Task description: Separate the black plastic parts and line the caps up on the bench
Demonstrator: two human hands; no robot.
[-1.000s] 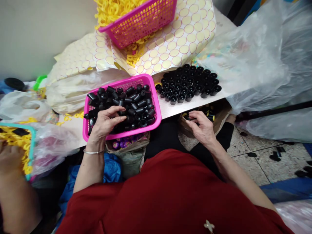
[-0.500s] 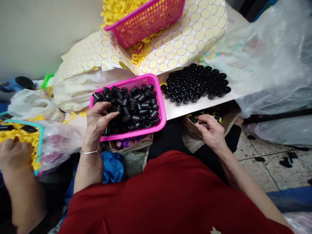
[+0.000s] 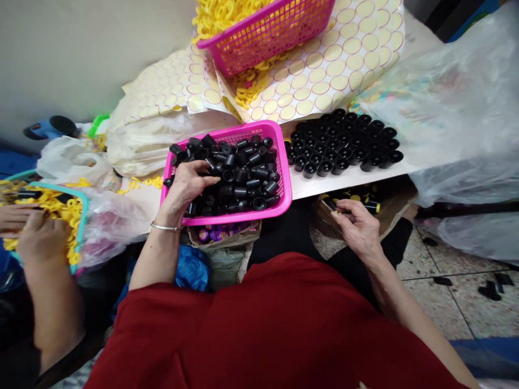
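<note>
My left hand (image 3: 190, 182) is in a pink basket (image 3: 286, 186) of short black plastic tubes (image 3: 243, 175). Its thumb and fingers are apart over the tubes, and the fingertips are partly lost among them; no grip shows. A silver bangle circles that wrist. Over a cardboard box (image 3: 395, 216), my right hand (image 3: 359, 224) is closed in a pinch. Whatever lies at its fingertips is too small to make out. Inside that box are yellow discs and a black tube with a yellow end (image 3: 372, 206). Black tubes (image 3: 336, 143) stand upright in rows on the table between my hands.
Behind are a pink basket of yellow rings (image 3: 267, 38) and sticker sheets (image 3: 320, 70). At left, a co-worker's hands (image 3: 42, 232) work over a teal basket (image 3: 83, 227). Plastic bags (image 3: 458, 102) crowd the right side. Beneath the front basket sits a box of purple items (image 3: 219, 232).
My left hand has moved right and deeper among the tubes in the basket. My right hand stays pinched over the box. The whole view has shifted slightly; a second co-worker's hand now shows.
</note>
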